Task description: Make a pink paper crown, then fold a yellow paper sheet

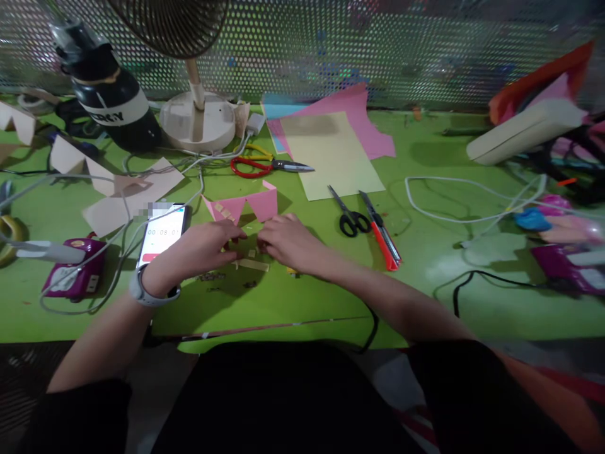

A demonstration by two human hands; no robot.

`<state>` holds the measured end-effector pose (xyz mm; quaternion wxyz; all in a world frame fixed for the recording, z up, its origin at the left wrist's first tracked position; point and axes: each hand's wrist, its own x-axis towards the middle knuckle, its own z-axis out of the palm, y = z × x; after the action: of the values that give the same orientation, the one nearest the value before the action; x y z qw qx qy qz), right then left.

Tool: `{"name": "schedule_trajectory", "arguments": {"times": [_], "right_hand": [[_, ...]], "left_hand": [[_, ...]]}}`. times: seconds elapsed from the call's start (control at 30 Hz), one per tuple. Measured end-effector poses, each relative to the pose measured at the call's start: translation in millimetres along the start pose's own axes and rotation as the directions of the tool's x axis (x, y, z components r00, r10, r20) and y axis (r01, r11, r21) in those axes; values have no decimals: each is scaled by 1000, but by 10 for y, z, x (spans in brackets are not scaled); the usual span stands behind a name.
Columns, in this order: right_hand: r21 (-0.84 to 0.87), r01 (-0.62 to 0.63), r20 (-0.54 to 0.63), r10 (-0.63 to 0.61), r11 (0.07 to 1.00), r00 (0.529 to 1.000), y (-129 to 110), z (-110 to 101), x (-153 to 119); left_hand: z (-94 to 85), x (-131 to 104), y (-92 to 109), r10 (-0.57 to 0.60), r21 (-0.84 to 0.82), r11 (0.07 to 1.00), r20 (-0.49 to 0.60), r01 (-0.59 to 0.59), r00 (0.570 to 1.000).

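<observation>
Pink paper (263,204) stands beyond the left hand (208,244) and right hand (290,244), both palm-down and curled, grip unclear.

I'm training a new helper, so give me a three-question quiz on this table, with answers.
1. True or false: the watch is on the left wrist.
2. Which lies right beside the cutter? A) fan; B) black scissors; C) bottle.
3. Fill in: the folded paper just beyond the right hand is ____ in colour.

Key: 1 true; 2 B; 3 pink.
</observation>
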<state>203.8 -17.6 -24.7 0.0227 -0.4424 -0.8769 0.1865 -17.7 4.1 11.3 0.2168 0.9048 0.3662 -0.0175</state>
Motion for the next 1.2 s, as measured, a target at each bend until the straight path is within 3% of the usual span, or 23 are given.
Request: {"name": "schedule_trajectory", "arguments": {"times": [0.27, 0.67, 1.0, 1.2], "right_hand": [[-2, -7, 8, 7, 1000, 1000, -41, -53, -7], [-32, 19, -27, -20, 999, 999, -75, -28, -34], [-265, 136, 0, -141, 955, 990, -126, -39, 47], [-127, 127, -36, -132, 984, 991, -40, -36, 97]], "left_hand": [[-2, 43, 54, -21, -78, 997, 16, 22, 1000], [2, 49, 21, 17, -134, 991, -44, -23, 999], [18, 52, 6, 15, -102, 995, -40, -19, 999], [15, 49, 14, 15, -146, 989, -44, -21, 999]]}}
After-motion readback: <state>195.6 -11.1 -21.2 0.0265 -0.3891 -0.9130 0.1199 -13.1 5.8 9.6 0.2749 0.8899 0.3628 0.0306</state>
